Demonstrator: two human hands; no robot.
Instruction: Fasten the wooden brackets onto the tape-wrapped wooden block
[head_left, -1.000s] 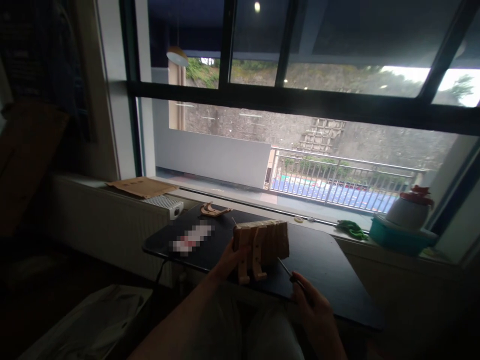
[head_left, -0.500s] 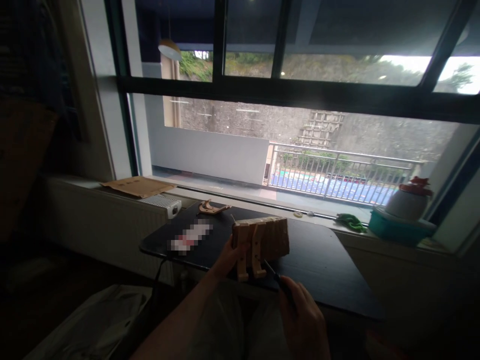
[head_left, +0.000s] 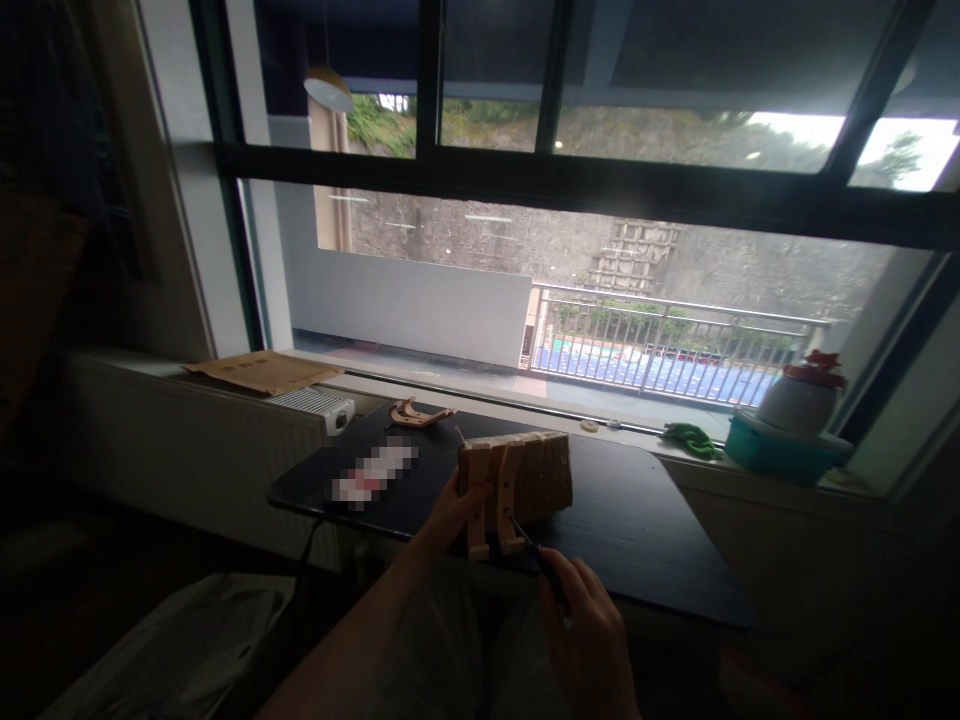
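A brown wooden block is held tilted above the near side of the black table. Two pale curved wooden strips, a left one and a right one with small dark holes, lie across its near face. My left hand is closed around the block's left end, its thumb over the left strip. In my closed right hand is a screwdriver with a dark handle and thin metal shaft. Its tip meets the lower part of the right strip, at or beside a hole.
Loose curved wooden pieces lie at the table's back left, behind a blurred-out item. Along the windowsill are a brown envelope, a green cloth and a teal box with a white, red-topped container.
My right hand has brought the screwdriver left, so its tip has gone from beside the right strip onto it. My left hand keeps its hold. The whole view has shifted slightly.
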